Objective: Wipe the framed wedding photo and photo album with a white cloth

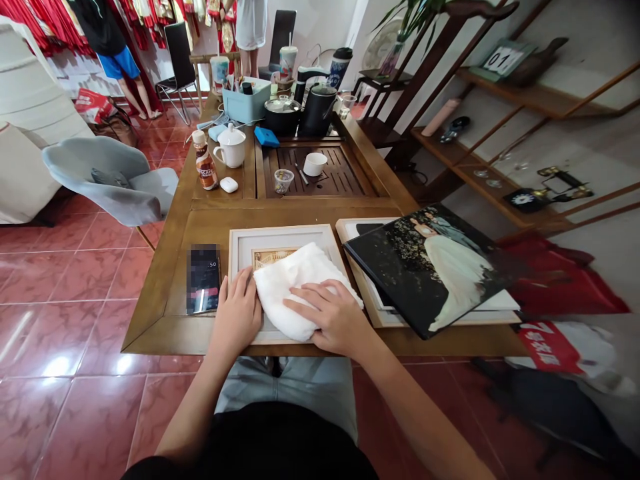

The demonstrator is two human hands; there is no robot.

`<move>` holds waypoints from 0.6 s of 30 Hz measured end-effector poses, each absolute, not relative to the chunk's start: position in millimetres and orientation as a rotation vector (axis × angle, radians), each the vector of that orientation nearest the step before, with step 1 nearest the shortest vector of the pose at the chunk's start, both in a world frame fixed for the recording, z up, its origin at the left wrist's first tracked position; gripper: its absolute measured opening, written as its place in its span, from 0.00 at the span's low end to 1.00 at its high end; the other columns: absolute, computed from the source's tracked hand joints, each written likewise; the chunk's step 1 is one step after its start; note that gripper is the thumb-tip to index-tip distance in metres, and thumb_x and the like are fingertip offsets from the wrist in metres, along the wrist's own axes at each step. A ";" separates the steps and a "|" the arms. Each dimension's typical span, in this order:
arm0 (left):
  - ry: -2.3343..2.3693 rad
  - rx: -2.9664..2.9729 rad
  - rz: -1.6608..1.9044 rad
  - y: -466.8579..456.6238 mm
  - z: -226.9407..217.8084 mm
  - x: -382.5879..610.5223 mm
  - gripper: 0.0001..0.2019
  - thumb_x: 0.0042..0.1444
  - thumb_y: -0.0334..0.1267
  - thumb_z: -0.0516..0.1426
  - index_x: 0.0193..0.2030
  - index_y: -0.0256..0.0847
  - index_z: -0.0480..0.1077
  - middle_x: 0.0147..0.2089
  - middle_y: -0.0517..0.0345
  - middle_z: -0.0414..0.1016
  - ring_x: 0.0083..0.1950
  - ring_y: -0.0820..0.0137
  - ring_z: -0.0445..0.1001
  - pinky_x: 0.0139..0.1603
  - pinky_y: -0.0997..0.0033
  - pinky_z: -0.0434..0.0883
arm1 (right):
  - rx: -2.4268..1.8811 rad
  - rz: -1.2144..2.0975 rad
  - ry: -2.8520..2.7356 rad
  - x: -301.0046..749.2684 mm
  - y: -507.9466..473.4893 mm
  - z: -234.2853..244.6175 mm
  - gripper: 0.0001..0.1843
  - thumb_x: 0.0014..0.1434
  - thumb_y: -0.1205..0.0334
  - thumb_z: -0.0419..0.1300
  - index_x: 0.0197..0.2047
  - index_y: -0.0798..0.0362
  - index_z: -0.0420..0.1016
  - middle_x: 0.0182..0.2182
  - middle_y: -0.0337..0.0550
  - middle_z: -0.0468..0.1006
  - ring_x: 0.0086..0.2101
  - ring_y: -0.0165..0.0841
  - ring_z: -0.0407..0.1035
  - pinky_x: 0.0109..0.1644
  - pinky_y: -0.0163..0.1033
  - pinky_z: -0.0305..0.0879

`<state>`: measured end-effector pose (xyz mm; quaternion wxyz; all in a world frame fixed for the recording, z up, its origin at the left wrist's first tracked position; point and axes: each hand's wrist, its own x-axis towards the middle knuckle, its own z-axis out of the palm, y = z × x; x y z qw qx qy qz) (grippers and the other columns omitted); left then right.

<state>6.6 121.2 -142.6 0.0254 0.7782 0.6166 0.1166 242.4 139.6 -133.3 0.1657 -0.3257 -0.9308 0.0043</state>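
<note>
Head view: right fingers (314,300) spread on white cloth (287,277) over a frame (280,239), left fingers (243,283) slightly parted on its left side.

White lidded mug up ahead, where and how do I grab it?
Probably best by its handle, coming from the left with your left hand: it sticks out that way and the mug stands upright. Mind the bottle close beside it; avoid the lid, possibly loose.

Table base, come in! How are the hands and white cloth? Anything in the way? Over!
Right hand on white cloth; left hand at its left edge. Cloth partly covers framed picture. Phone beside left hand, possibly in the way.
</note>
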 end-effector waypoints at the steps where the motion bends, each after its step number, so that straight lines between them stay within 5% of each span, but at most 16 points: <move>1: 1.911 2.404 0.364 121.3 -142.6 6.8 0.23 0.69 0.30 0.44 0.68 0.37 0.64 0.73 0.45 0.63 0.73 0.58 0.62 0.75 0.45 0.57 | -0.931 0.009 -2.656 243.2 140.0 -133.2 0.32 0.51 0.69 0.57 0.60 0.50 0.75 0.59 0.48 0.77 0.54 0.45 0.68 0.57 0.53 0.53; 18: 1.920 2.401 0.365 121.5 -143.5 7.0 0.24 0.70 0.31 0.44 0.69 0.37 0.63 0.73 0.45 0.64 0.73 0.59 0.62 0.75 0.47 0.56 | -0.985 -0.086 -2.599 246.7 143.2 -131.8 0.29 0.52 0.69 0.57 0.59 0.52 0.77 0.56 0.51 0.79 0.52 0.46 0.69 0.55 0.53 0.54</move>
